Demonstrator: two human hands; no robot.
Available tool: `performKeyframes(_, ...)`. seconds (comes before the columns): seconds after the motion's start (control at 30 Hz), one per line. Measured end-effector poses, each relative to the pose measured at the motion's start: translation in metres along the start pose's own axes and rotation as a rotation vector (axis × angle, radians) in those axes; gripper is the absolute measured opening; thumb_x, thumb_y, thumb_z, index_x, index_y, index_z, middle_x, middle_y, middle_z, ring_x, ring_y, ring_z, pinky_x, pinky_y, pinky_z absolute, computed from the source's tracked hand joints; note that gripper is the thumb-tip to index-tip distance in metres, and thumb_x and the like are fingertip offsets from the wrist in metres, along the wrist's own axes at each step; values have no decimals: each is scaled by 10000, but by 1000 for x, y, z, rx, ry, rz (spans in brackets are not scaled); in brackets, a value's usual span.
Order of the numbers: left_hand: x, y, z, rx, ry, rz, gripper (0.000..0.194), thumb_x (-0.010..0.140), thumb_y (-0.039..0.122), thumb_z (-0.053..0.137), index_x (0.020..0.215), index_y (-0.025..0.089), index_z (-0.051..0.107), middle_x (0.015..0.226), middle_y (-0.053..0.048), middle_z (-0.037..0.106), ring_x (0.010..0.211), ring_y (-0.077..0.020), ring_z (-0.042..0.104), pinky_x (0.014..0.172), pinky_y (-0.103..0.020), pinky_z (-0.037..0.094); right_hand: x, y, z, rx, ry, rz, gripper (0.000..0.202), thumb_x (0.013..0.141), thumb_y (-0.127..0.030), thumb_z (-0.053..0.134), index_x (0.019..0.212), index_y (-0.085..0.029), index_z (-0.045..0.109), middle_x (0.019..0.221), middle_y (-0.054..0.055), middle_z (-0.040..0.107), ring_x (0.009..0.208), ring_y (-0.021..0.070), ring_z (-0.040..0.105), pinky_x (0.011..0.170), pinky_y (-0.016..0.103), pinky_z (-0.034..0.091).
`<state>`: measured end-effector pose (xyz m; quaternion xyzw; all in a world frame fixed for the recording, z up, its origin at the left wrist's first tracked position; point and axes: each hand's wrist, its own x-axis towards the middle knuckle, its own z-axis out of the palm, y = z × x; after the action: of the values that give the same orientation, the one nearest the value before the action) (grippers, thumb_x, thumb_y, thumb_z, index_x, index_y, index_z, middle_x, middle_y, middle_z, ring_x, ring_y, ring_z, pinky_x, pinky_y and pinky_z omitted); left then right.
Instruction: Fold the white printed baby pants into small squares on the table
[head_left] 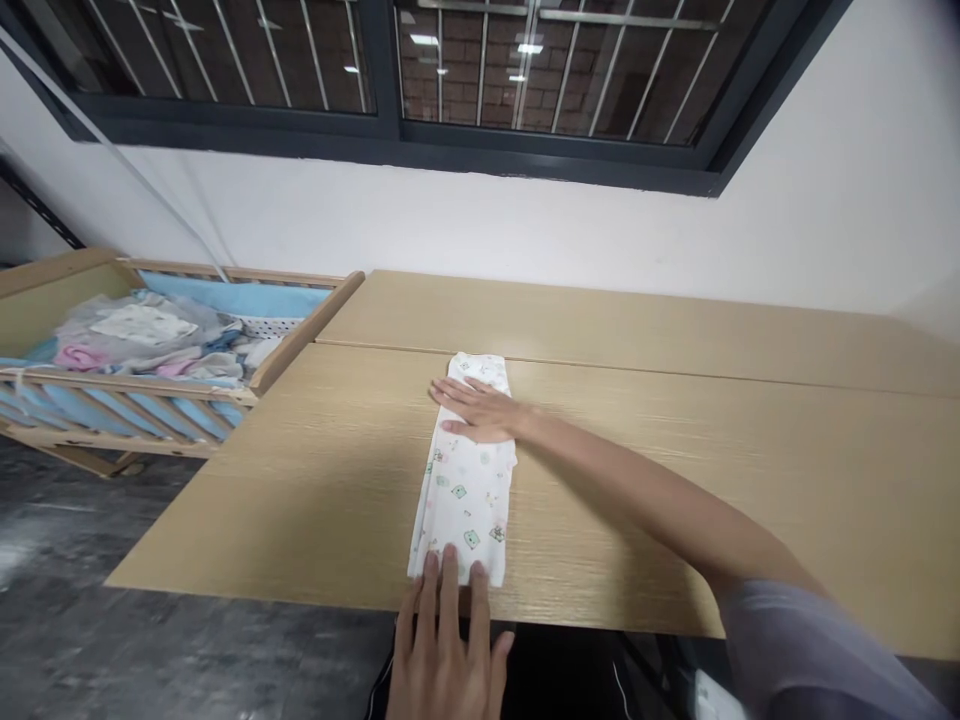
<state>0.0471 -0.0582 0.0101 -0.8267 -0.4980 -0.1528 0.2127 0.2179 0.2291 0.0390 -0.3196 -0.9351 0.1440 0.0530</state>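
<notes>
Tabletop [675, 420] — right hand [478, 408] flat on cloth [466, 495]

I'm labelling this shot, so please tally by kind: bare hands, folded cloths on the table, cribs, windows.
Bare hands: 2 (left hand, right hand)
White folded cloth with small printed figures: 1
Light wooden crib with blue lining: 1
Dark-framed window: 1
Total: 5
The crib's heaped fabrics overlap too much to count.
</notes>
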Motion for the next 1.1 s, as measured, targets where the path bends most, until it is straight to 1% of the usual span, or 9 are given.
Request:
performKeyframes(0.2,2,0,-2,24,33,36,521,911,338,604,1388,133,561,1384,-211,624,1246,-348,620,959,-450,538,24,54,-16,-77,104,178,684,1013,-570,311,1598,-218,273,1671,79,203,1554,243,147,1266,469,49)
performKeyframes(0.33,6,-5,-4,-60,65,18,452,923,347,592,1340,172,603,1345,-170,660,1225,-330,630,945,-441,526,29,58,-22,-111,155,236,654,1026,-484,313,1595,-167,256,1670,116,205,1556,247,137,1264,485,55)
performKeyframes(0.47,24,-28,-10,-312,48,-59,261,948,325,577,1173,232,672,1141,-74,749,1022,-261,694,895,-421,507,8,20,-26,-87,289,168,636,1029,-448,366,1570,-122,289,1667,181,189,1550,314,145,1239,544,158)
performKeyframes(0.53,38,-45,-13,-455,15,-62,172,967,277,553,1075,229,677,1014,-42,755,908,-221,688,857,-398,503,-14,-11,-28,-81,332,80,556,1024,-406,416,1502,-121,408,1595,214,346,1486,341,308,1185,562,284)
performKeyframes(0.63,58,-68,-14,-604,-58,14,159,989,246,516,946,215,666,910,-31,730,829,-189,654,786,-347,497,-55,-62,-30,-7,283,-74,370,1046,-332,407,1290,-140,608,1246,161,655,1138,253,621,999,462,496)
performKeyframes(0.73,71,-80,-15,-658,-165,55,168,985,280,543,877,221,657,874,-23,707,824,-190,639,774,-337,495,-96,-103,-23,70,182,-205,312,1054,-285,407,1168,-155,666,1033,87,718,938,181,664,900,373,540)
performKeyframes(0.83,72,-82,-19,-679,-322,71,71,879,286,706,887,240,653,921,-6,698,885,-201,649,799,-331,508,-132,-129,-5,22,145,-221,359,1016,-413,496,1195,-149,662,1099,112,720,1041,224,661,957,404,523)
performKeyframes(0.93,64,-75,-24,-648,-409,85,368,696,184,830,1002,265,641,1050,-3,690,962,-232,652,808,-341,535,-160,-146,19,-88,221,-153,581,945,-577,556,1283,-110,624,1260,182,672,1197,313,608,1053,487,479)
performKeyframes(1.1,49,-59,-31,-679,-398,178,420,701,-29,633,989,277,622,1049,24,706,948,-186,673,825,-281,555,-186,-167,43,-251,367,-101,305,932,-182,578,1224,-146,657,1233,169,697,1148,319,638,1068,503,489)
